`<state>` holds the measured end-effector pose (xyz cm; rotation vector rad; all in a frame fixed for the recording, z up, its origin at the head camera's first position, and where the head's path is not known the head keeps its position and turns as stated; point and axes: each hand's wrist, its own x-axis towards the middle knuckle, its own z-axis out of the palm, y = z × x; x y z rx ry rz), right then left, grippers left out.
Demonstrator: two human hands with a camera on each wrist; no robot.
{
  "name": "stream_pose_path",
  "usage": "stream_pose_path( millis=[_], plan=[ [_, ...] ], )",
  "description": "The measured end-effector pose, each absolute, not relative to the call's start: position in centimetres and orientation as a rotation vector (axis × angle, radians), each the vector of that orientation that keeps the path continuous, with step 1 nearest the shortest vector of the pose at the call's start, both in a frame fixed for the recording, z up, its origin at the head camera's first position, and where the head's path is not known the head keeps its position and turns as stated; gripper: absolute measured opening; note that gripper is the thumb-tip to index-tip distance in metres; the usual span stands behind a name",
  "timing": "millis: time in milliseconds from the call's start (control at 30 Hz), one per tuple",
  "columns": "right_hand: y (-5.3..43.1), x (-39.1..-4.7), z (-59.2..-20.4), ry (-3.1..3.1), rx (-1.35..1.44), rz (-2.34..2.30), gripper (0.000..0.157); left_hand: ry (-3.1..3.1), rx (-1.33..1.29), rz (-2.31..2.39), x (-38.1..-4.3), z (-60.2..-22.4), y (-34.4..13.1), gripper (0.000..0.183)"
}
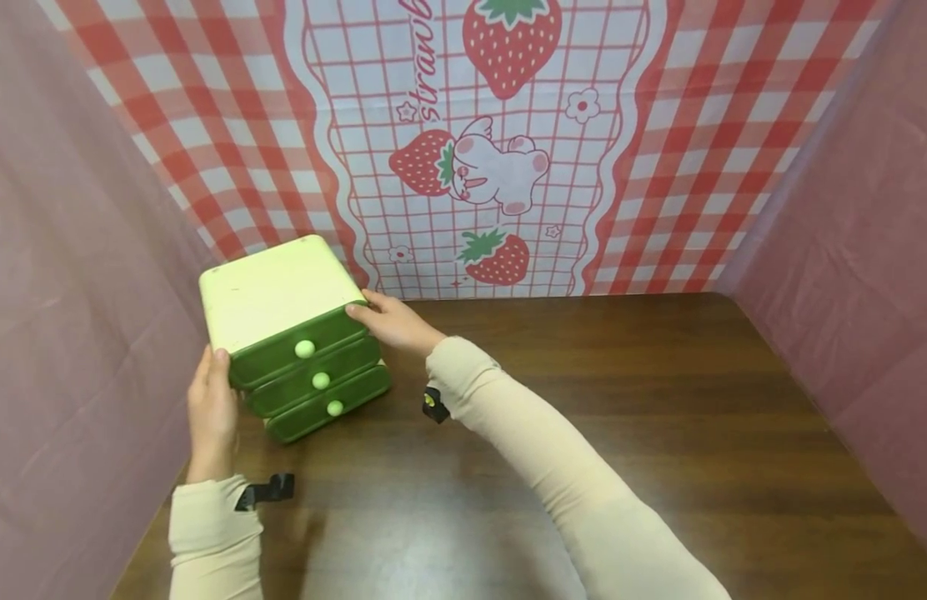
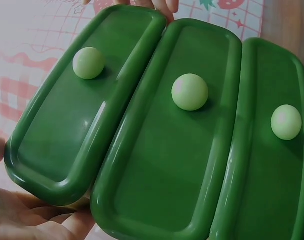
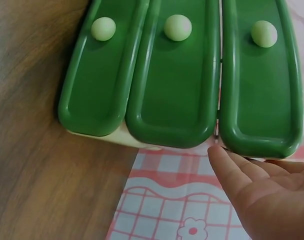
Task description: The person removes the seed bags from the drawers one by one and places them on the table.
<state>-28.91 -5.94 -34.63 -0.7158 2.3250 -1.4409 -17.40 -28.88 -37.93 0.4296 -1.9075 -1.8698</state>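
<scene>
A small drawer cabinet (image 1: 279, 292) with a pale yellow-green top stands at the left of the table in the head view. Its three green drawers, stacked one above another, each have a round light-green knob (image 2: 190, 92). My left hand (image 1: 212, 412) holds the cabinet's left side, thumb near the top front corner. On the opposite side, my right hand (image 1: 396, 321) grips the upper right corner, its thumb on the top front edge. In the right wrist view a narrow gap shows between the top drawer (image 3: 262, 90) and the middle drawer. Whether the cabinet's base touches the table is hidden.
The cabinet is on a dark brown wooden table (image 1: 621, 417). Behind it hangs a red-and-white checked cloth (image 1: 704, 125) with strawberry prints. Pinkish curtains (image 1: 846, 208) close off the left and right sides. Each sleeve carries a black wrist mount (image 1: 433, 406).
</scene>
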Motion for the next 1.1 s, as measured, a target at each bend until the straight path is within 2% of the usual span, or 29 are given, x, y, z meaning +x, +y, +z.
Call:
stream_pose_path(
  millis=[267,500,1100],
  plan=[
    [-6.2,-28.5,-35.1,2.353,-0.715,-1.515,0.056,-1.846,0.417,-1.858,-17.5,-38.1,-28.5,0.056],
    [-5.5,-27.9,-35.5,2.364,-0.723,-1.553,0.059,-1.819,0.377,-1.864,-17.6,-38.4,-28.0,0.055],
    [-1.0,-26.6,-36.8,2.414,-0.748,-1.624,0.052,-1.891,0.293,-1.899,-17.0,-39.0,-25.9,0.057]
  ],
)
